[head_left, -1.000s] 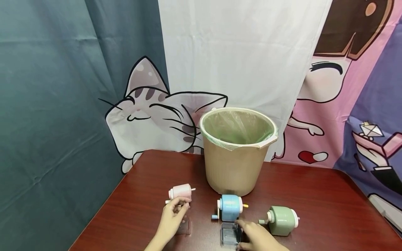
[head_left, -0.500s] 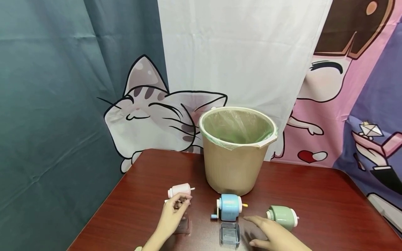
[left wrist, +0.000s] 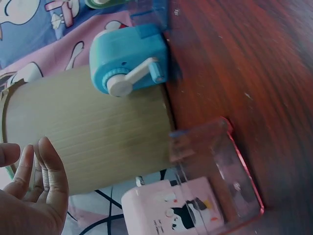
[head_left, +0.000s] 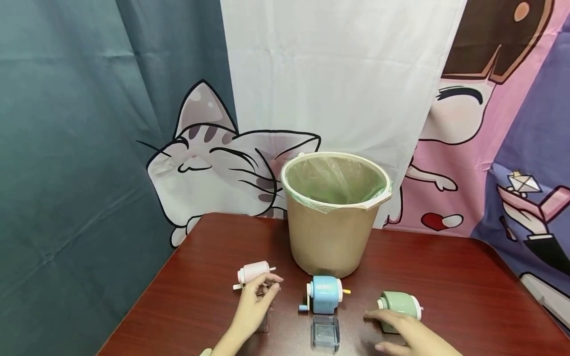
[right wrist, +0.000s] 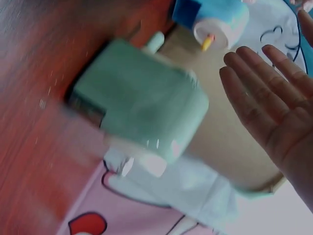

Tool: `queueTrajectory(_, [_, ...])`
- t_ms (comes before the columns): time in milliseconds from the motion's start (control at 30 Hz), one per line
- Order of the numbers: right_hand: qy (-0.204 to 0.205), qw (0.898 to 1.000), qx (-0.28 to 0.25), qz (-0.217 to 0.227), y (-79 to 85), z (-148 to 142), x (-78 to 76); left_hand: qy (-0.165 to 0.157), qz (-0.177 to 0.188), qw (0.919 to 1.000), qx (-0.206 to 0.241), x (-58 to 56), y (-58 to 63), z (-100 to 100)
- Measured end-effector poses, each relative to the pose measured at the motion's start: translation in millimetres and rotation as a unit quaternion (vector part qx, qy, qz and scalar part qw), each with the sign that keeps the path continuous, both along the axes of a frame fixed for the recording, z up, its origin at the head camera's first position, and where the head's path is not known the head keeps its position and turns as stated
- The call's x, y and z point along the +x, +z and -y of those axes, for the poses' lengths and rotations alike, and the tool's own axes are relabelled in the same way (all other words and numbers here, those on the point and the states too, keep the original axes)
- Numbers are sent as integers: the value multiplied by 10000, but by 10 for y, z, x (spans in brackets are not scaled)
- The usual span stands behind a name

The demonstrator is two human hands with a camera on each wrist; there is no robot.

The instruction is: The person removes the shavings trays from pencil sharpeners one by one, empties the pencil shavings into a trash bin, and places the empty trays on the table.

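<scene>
On the near right of the table stands the green sharpener (head_left: 401, 302), a rounded block of smooth plastic with pale collars at its ends. Just in front, we record the right hand (head_left: 409, 332): fingers long and nearly straight, thumb spread wide, nothing held. In the right wrist view we see a gap between hand and casing.

We note the left hand (head_left: 253, 305) beside the pink sharpener (head_left: 255, 270), fingers gently bent, a narrow space between thumb and fingertips, nothing held. That casing is glossy, with a printed figure. Near it lies a clear tray (left wrist: 210, 149), thin-walled and boxy, reddish along one edge; whether they touch we cannot tell.

Between the hands stands the blue sharpener (head_left: 326, 295), squarish, with a white crank arm (left wrist: 141, 72) and a yellow tip (head_left: 346, 291) projecting opposite. Just before it we find a smoky transparent drawer (head_left: 325, 333).

Farther back: a tan tapering bucket (head_left: 331, 237), its crinkled film liner (head_left: 329, 183) folded over the rim; reddish wood-grain table (head_left: 213, 257); creased printed cloth (head_left: 338, 74) behind.
</scene>
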State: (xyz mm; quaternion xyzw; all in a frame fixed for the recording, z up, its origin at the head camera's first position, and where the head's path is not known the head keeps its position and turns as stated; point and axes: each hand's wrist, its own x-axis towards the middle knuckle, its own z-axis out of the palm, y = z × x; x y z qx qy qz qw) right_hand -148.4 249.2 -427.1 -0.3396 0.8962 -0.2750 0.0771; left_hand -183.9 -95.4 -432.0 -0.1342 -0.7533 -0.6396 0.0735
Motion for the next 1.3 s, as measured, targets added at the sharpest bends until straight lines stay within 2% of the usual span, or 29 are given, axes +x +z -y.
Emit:
queueTrajectory(100, [-377, 9982, -64, 463, 48, -125, 25, 64, -27, 9999, 116, 22, 18, -52])
queueTrajectory(200, [-831, 9938, 156, 716, 75, -263, 53, 34, 30, 9998, 198, 45, 40, -107])
queueTrajectory(300, [-1058, 9928, 224, 511, 43, -391, 75, -115, 141, 9997, 184, 56, 55, -174])
queueTrajectory(433, [-1115, 9938, -38, 39, -64, -511, 87, -343, 187, 9992, 62, 69, 61, -277])
queueTrajectory(533, [-1186, 9925, -49, -297, -155, -584, 114, -533, 140, 9985, 43, 80, 53, -367])
queueTrajectory(667, [-1453, 9887, 122, -348, -216, -641, 149, -749, 89, 9971, 58, 94, 44, -481])
queueTrajectory(867, [-1570, 9847, -50, -755, -283, -731, 192, -1150, -27, 9930, 277, 104, 33, -641])
queueTrajectory(933, [-1726, 9828, 17, -655, -290, -757, 212, -1213, -94, 9922, 261, 78, 21, -698])
queueTrajectory(1033, [-2201, 9745, 278, -334, -269, -768, 237, -1151, -203, 9930, 148, 25, 30, -781])
queueTrajectory(1167, [-2924, 9548, 517, 107, -226, -775, 247, -1014, -380, 9937, -285, -32, 70, -911])
queueTrajectory(1233, [-3224, 9443, 533, 397, -208, -794, 246, -1065, -444, 9922, -469, -49, 83, -988])
queueTrajectory(1300, [-3461, 9352, 467, 595, -202, -818, 247, -1242, -420, 9903, -457, -60, 87, -1067])
